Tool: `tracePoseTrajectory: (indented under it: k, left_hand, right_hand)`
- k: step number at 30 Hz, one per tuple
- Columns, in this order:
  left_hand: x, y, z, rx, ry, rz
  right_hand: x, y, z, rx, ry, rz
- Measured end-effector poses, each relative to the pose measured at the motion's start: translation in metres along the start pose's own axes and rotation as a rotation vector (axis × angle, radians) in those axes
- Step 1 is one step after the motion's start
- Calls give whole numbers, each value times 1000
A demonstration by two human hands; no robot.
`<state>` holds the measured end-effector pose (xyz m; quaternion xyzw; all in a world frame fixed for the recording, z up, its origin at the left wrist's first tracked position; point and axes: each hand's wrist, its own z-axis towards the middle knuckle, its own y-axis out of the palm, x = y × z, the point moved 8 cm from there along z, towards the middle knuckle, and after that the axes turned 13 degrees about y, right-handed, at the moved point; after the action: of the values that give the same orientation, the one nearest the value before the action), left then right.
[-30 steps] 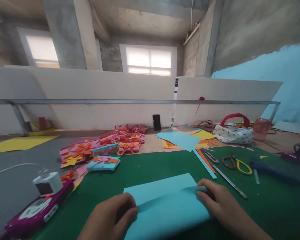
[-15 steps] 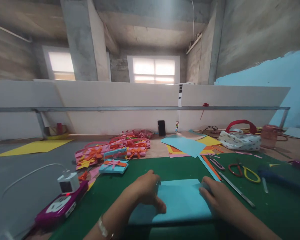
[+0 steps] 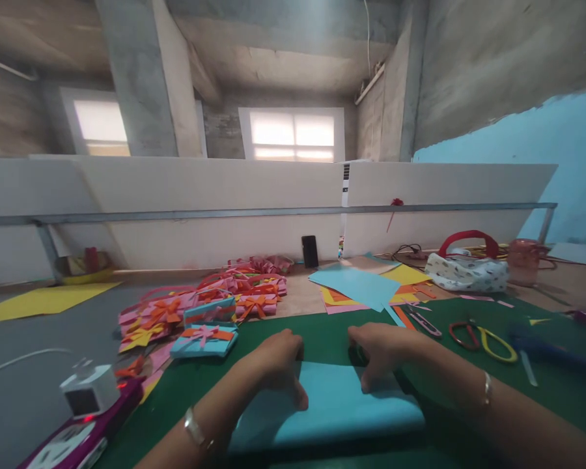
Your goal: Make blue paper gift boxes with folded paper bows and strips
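Note:
A folded light-blue paper sheet (image 3: 332,410) lies on the green cutting mat (image 3: 283,329) right in front of me. My left hand (image 3: 280,365) rests on the sheet's far left edge, fingers bent down and pressing on the paper. My right hand (image 3: 381,352) presses on the far right edge in the same way, fingers curled onto the fold. The two hands sit close together along the far edge. Neither hand lifts the sheet off the mat.
Paper gift boxes with bows (image 3: 202,306) pile up at the left. Loose coloured sheets (image 3: 361,286), scissors (image 3: 473,335), a metal ruler and a small cutter (image 3: 422,320) lie to the right. A purple power strip with a charger (image 3: 85,407) sits near left. A patterned pouch (image 3: 466,270) and phone (image 3: 309,251) stand farther back.
My right hand moved left from the sheet's right corner to its far edge, near my left hand. The near flap now lies folded flat over the sheet.

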<state>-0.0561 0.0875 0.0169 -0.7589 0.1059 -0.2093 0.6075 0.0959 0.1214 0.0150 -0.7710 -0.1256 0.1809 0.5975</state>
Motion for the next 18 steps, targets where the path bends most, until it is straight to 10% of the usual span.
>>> tracePoseTrajectory:
  k: [10,18]
  left_hand:
    - [16,3,-11,-113,-55,-12]
    - [14,2,-20,30,-111,-41]
  right_hand:
    - [-5,3,-15,83,-10,34]
    - [-10,4,-17,42,-73,44]
